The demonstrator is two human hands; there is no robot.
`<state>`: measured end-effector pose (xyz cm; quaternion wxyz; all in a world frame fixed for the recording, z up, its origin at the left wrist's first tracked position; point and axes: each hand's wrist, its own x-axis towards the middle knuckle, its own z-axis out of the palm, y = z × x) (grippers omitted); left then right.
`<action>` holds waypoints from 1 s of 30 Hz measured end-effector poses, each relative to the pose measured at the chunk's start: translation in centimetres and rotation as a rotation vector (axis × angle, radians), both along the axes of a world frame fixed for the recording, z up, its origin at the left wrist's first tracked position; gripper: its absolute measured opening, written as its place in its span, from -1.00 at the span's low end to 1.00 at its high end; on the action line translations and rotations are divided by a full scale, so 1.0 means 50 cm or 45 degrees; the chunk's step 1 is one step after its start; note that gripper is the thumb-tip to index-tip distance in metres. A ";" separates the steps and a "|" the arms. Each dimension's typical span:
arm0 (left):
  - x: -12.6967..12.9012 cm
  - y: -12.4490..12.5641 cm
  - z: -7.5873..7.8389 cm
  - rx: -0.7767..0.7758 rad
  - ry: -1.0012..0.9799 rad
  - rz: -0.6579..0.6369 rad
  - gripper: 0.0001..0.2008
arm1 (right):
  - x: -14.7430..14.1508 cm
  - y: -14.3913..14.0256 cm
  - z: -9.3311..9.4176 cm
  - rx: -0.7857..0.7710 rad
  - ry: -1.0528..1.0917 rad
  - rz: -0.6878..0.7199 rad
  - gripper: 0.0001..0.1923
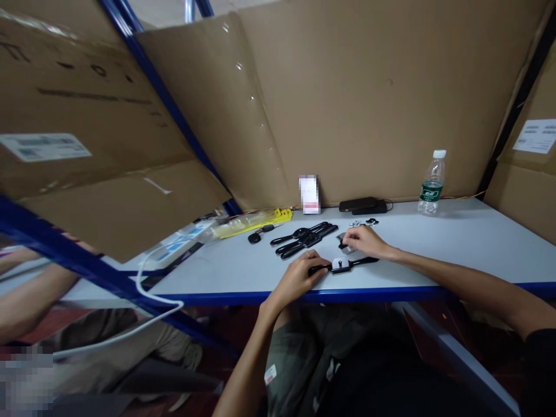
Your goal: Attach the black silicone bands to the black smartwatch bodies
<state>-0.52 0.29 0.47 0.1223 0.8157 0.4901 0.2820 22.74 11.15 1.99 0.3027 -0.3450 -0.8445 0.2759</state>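
Left hand grips; right hand curls downward.

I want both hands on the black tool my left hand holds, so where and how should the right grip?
Probably the slim right handle, from above on the right: it sticks out uncovered past the plate, while the left hand holds the other handle.

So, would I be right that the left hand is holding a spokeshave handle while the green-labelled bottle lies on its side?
Not quite: the green-labelled bottle stands upright, as the head view shows; the left hand is indeed holding a spokeshave handle.
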 end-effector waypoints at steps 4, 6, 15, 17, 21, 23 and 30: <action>-0.001 0.001 -0.002 0.013 0.005 0.000 -0.75 | 0.046 0.040 0.014 0.347 -0.229 -0.243 -0.80; 0.000 0.002 -0.002 0.013 0.009 -0.006 -0.75 | 0.067 0.058 0.015 0.351 -0.373 -0.290 -0.79; 0.004 0.003 0.003 0.033 0.016 -0.016 -0.75 | 0.054 0.062 0.000 0.458 -0.442 -0.052 -0.50; 0.003 0.003 0.002 0.043 0.009 -0.016 -0.75 | 0.041 0.059 -0.002 0.489 -0.514 -0.011 -0.45; 0.003 0.003 0.002 0.060 -0.006 -0.023 -0.76 | 0.039 0.071 -0.002 0.407 -0.570 0.071 -0.62; 0.002 0.002 0.002 0.055 -0.003 -0.018 -0.76 | 0.049 0.084 0.000 0.345 -0.553 0.082 -0.72; -0.001 0.003 -0.002 0.025 0.019 -0.010 -0.75 | 0.074 0.107 -0.003 0.294 -0.490 -0.073 -0.93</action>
